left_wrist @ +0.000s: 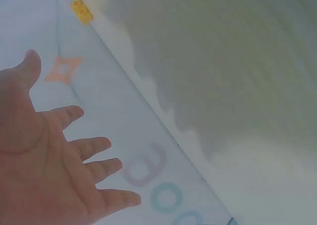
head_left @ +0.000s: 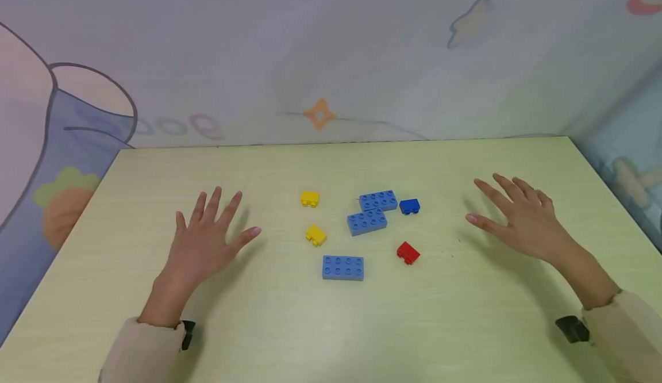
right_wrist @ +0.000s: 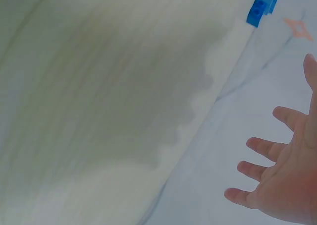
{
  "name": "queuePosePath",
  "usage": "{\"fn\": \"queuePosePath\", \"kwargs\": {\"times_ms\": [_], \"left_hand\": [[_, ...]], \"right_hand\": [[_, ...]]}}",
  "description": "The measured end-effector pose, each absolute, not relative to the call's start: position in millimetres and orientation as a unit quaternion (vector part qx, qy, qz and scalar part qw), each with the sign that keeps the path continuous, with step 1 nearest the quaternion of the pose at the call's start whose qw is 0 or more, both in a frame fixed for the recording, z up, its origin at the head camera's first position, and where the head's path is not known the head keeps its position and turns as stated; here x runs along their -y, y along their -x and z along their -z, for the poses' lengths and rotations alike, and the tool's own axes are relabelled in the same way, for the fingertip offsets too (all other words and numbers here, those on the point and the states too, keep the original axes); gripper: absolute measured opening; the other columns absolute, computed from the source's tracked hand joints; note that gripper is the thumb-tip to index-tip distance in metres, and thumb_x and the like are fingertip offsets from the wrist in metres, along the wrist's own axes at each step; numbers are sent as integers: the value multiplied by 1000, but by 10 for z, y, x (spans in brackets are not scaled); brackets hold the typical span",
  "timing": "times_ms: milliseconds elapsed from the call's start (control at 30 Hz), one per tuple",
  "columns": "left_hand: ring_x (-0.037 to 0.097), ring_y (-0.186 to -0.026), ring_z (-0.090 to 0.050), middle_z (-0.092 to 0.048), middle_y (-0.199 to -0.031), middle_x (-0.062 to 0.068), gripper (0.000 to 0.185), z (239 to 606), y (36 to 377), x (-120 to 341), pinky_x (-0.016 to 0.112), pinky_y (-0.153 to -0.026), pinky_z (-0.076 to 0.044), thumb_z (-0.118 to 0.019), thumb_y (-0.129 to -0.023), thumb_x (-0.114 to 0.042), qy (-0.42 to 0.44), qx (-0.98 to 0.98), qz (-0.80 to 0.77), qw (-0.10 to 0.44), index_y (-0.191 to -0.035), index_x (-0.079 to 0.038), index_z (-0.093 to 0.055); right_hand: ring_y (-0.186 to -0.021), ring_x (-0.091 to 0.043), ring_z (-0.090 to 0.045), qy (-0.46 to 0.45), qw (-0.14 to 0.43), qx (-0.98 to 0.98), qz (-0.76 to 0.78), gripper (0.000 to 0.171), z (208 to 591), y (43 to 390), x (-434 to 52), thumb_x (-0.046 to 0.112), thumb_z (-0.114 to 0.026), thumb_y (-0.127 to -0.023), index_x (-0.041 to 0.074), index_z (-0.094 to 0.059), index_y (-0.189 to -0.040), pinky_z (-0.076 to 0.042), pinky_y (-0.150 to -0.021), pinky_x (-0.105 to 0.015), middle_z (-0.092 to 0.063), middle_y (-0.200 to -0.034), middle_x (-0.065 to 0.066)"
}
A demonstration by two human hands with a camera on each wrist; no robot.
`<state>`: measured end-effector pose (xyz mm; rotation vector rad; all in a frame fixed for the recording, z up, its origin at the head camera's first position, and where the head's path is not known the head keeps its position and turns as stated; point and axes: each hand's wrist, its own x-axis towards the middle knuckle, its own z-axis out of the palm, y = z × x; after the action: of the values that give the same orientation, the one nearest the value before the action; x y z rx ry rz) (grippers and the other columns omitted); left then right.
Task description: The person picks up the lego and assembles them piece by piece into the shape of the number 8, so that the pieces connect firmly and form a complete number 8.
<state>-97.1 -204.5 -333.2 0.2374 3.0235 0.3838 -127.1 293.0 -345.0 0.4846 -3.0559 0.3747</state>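
Mid-table, toward the far edge: scattered bricks lie loose | left hand flat, fingers spread wide, holding nothing, nearest yellow brick | right hand likewise splayed, empty, flanking dark-blue brick, apparently kept clear.

Your left hand and right hand hover over the table, fingers spread, holding nothing. Between them lie seven bricks. Nearest your left hand are two small yellow bricks, one behind the other. Two light blue eight-stud bricks touch at the centre; a third lies nearer you. A small dark blue brick and a red brick lie nearest your right hand.
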Motion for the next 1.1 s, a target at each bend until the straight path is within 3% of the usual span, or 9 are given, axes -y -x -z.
{"fn": "queuePosePath", "kwargs": {"times_ms": [167,367,567,667,867,1100], "left_hand": [[41,-135,-3,-8,-150,20,82,3321,992,1964,67,-97,-5,-39,-85,-66,-91,-986,-136,44,-147,-15,-18],[39,-134,-13,-15,-149,18,85,3375,1028,1851,64,-99,-13,-46,-83,-65,-133,-976,-170,44,-145,-13,-23],[38,-132,-20,-23,-147,15,82,3401,1022,1727,60,-95,-29,-53,-81,-62,-156,-960,-223,62,-144,-18,-27],[35,-131,-22,-28,-144,14,79,3419,1021,1673,58,-94,-31,-58,-81,-57,-161,-953,-245,76,-144,-20,-30],[33,-127,-30,-36,-138,13,76,3448,1035,1563,53,-95,-33,-67,-79,-47,-180,-940,-276,87,-141,-18,-35],[31,-120,-40,-46,-129,11,66,3441,1064,1451,48,-95,-36,-71,-79,-34,-211,-934,-276,82,-135,-12,-44]], "right_hand": [[-120,-50,-25,-174,9,973,-153,72,3361,1250,-2714,47,-57,-86,15,-29,-143,-21,-82,-67,-30,-138,-24],[-123,-46,-27,-202,-29,951,-232,70,3291,1232,-2459,42,-62,-85,11,-33,-141,-22,-89,-66,-32,-139,-21],[-126,-38,-28,-246,-72,924,-284,66,3290,1235,-2226,38,-61,-86,6,-36,-138,-30,-94,-59,-37,-138,-16],[-124,-33,-34,-266,-88,911,-303,64,3304,1230,-2110,37,-62,-86,7,-39,-137,-34,-94,-55,-40,-136,-13],[-106,-30,-49,-298,-115,885,-339,61,3352,1212,-1878,32,-65,-85,5,-43,-134,-46,-80,-45,-48,-128,-13],[-87,-22,-53,-345,-135,866,-337,49,3417,1190,-1639,25,-68,-83,0,-52,-123,-48,-67,-30,-56,-108,-9]]}}
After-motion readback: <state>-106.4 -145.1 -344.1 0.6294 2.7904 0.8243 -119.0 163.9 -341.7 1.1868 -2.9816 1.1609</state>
